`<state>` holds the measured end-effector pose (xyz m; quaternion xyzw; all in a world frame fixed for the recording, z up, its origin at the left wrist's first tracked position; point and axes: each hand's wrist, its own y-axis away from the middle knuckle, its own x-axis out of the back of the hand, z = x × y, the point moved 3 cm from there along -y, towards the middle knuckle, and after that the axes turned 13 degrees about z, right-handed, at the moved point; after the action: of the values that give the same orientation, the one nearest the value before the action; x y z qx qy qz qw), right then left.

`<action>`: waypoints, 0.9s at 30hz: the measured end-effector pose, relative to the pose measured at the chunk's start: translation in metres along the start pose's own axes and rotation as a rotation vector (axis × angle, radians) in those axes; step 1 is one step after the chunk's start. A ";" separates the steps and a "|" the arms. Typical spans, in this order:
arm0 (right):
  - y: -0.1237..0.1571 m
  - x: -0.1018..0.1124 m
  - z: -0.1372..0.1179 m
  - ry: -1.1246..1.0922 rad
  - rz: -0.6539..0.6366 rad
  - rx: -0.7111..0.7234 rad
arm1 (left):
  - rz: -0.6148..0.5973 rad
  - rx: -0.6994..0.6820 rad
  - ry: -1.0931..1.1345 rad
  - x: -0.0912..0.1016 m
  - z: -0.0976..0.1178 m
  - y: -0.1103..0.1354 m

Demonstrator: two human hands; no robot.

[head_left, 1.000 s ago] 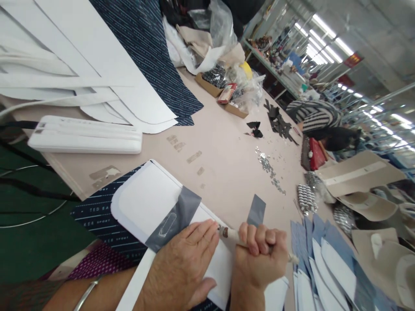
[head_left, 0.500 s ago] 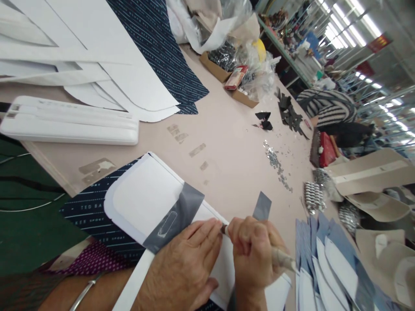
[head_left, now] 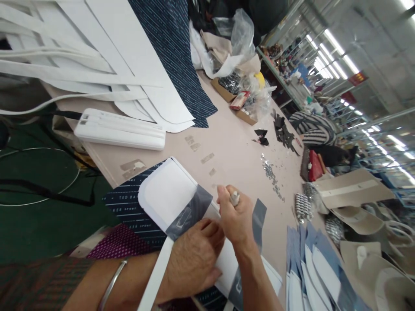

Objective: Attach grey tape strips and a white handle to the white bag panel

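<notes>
A white panel (head_left: pixel 168 190) with rounded corners lies over dark blue printed fabric (head_left: pixel 136 211) at the table's near edge. A grey strip (head_left: pixel 191 211) with a slot-shaped outline crosses the panel, and a white strap (head_left: pixel 157 276) runs from it toward me. My left hand (head_left: pixel 194 255) rests on the panel just below the grey strip, its fingers bent and the thumb apart. Close beside it, my right hand (head_left: pixel 235 216) is closed around a slim tool with a pale wrapped handle (head_left: pixel 234 198). The tool's tip is hidden by the hand.
White panels (head_left: pixel 129 56) and a long white device (head_left: pixel 119 131) occupy the left. Small metal pieces (head_left: pixel 272 175) and black scraps (head_left: pixel 283 134) lie scattered. At right sit stacked grey-and-white pieces (head_left: pixel 311 268) and beige parts (head_left: pixel 353 190). A person in stripes (head_left: pixel 313 127) is farther back.
My right hand has lifted and turned, so the tool's handle end now faces up. My left fingers have bent more. The camera view has shifted, moving the near panel rightward in the picture.
</notes>
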<state>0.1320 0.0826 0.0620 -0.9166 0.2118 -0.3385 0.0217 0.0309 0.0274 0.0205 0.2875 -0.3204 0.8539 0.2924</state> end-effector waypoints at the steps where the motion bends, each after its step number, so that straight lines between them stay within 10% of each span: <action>1: 0.001 -0.004 -0.004 0.050 -0.018 0.035 | 0.009 -0.002 0.008 -0.001 -0.001 0.002; 9: 0.012 -0.005 -0.012 0.196 -0.011 0.328 | 0.098 -0.050 -0.045 -0.002 -0.003 0.008; 19: 0.012 0.027 0.014 -0.266 0.168 -0.083 | 0.075 -0.070 -0.108 0.003 0.000 0.003; 24: 0.012 0.044 -0.023 -0.576 0.442 0.082 | 0.074 -0.091 -0.126 0.004 0.001 0.005; 27: 0.016 0.036 -0.012 -0.513 0.400 0.056 | 0.095 -0.092 -0.134 0.005 0.002 0.005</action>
<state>0.1426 0.0545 0.0899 -0.9113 0.3656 -0.0912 0.1658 0.0251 0.0247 0.0231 0.3147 -0.3913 0.8301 0.2425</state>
